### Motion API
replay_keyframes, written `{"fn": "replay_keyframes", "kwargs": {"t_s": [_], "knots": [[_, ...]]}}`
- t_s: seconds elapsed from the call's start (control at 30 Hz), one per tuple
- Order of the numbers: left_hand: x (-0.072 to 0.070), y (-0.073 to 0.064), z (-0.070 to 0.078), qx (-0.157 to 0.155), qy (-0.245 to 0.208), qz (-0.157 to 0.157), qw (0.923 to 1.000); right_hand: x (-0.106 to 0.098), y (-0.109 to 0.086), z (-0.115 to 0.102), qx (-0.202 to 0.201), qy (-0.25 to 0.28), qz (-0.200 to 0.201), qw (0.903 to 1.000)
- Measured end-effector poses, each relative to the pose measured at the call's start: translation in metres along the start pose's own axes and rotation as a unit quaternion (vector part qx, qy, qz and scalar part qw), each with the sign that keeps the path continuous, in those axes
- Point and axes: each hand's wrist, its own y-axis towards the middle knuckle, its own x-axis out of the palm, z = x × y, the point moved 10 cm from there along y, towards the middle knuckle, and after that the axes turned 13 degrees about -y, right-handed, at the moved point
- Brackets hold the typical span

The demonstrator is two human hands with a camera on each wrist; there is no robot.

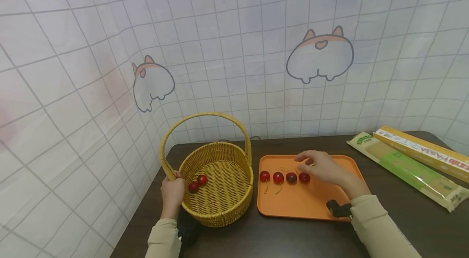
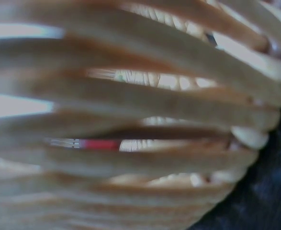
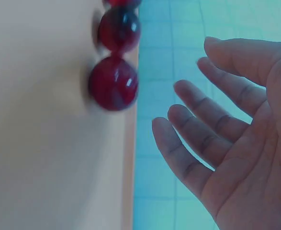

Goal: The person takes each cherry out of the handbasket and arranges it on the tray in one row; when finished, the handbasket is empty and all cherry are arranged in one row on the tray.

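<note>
My left hand (image 1: 173,193) grips the foot of the handle of a yellow wicker basket (image 1: 225,217). Two red cherries (image 1: 193,186) lie inside it, towards the left. Close to the lens, woven strips (image 2: 178,98) fill the left wrist view, a bit of red showing through a gap; the hand is out of that view. Over the orange tray (image 1: 293,205) hovers my right hand (image 1: 322,167), fingers loosely bent and holding nothing. Several cherries stand in a row on the tray, some with stems; the rightmost cherry (image 3: 114,84) is nearest that hand, apart from it.
To the tray's right, a green-labelled pasta packet (image 1: 406,170) and an orange-yellow pasta box (image 1: 421,148) lie slanted on the dark table (image 1: 278,235). A white gridded cloth (image 1: 234,66) with animal drawings hangs behind and along the left.
</note>
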Motion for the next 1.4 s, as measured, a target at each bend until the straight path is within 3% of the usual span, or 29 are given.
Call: {"fn": "replay_keyframes", "kwargs": {"t_s": [0.5, 0.73, 0.87, 1.07, 1.4], "knots": [[-0.003, -0.001, 0.0, 0.002, 0.001, 0.005, 1.0, 0.014, 0.004, -0.082, -0.088, 0.013, -0.004, 0.9961], [-0.003, -0.002, 0.0, -0.001, -0.02, 0.005, 0.9998, 0.023, 0.001, -0.125, -0.144, 0.04, -0.02, 0.9886], [-0.002, -0.002, -0.001, -0.003, -0.025, 0.006, 0.9997, 0.027, -0.002, -0.145, -0.175, 0.028, -0.004, 0.9841], [0.0, -0.002, -0.001, 0.002, -0.024, 0.004, 0.9997, 0.039, 0.006, -0.161, -0.18, -0.004, 0.028, 0.9832], [0.0, -0.001, 0.0, -0.002, -0.018, 0.005, 0.9998, 0.058, 0.033, -0.184, -0.187, -0.051, 0.028, 0.9807]]}}
